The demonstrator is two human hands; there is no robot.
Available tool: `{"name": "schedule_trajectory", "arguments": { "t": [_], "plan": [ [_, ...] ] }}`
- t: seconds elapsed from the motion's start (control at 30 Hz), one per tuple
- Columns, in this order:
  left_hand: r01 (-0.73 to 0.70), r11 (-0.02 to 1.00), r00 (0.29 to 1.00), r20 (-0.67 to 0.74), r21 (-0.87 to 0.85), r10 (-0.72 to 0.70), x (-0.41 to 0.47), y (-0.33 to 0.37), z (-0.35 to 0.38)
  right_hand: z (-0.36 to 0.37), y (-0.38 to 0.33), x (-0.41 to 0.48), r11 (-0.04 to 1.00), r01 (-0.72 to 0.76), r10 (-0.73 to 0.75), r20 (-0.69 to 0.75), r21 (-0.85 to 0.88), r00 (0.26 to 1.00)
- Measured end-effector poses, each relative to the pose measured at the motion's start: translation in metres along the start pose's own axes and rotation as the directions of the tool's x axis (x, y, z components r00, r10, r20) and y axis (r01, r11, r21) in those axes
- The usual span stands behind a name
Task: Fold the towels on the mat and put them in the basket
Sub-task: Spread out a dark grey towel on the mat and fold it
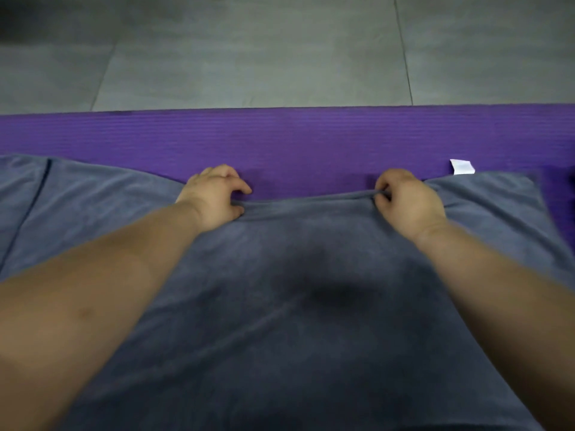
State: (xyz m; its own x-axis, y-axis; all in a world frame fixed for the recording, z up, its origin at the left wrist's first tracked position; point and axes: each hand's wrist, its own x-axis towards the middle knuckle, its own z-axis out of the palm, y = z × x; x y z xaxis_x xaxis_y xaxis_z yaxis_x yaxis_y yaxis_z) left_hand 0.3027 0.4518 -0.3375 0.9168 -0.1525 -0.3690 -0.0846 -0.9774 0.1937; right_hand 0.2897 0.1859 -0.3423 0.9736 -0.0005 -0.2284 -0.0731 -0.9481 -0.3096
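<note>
A large grey-blue towel (295, 306) lies spread over the purple mat (280, 135) and fills the lower part of the view. My left hand (214, 194) pinches the towel's far edge left of centre. My right hand (407, 197) pinches the same edge right of centre, bunching the cloth between its fingers. The edge sags a little between both hands. A white label (462, 167) sticks out from the towel's far right corner. No basket is in view.
Grey floor tiles (264, 51) lie beyond the mat's far edge. A seam or fold line (31, 206) runs down the towel at the far left. A dark shadow falls on the towel's middle.
</note>
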Motion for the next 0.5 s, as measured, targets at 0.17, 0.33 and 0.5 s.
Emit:
{"name": "schedule_trajectory", "arguments": {
  "t": [0.17,0.33,0.5],
  "plan": [
    [0.074,0.995,0.997,0.024,-0.07,-0.072,0.011,0.002,-0.01,-0.013,-0.008,0.004,0.99,-0.045,0.075,-0.231,0.132,0.97],
    [0.125,0.991,0.98,-0.163,0.055,-0.115,0.029,0.001,-0.025,-0.015,-0.007,0.012,0.99,-0.044,0.076,-0.238,0.137,0.968],
    [0.149,0.987,0.954,-0.254,-0.062,-0.16,0.021,0.005,-0.012,-0.006,0.016,-0.001,0.993,-0.033,0.028,0.052,0.109,0.998]
  ]
}}
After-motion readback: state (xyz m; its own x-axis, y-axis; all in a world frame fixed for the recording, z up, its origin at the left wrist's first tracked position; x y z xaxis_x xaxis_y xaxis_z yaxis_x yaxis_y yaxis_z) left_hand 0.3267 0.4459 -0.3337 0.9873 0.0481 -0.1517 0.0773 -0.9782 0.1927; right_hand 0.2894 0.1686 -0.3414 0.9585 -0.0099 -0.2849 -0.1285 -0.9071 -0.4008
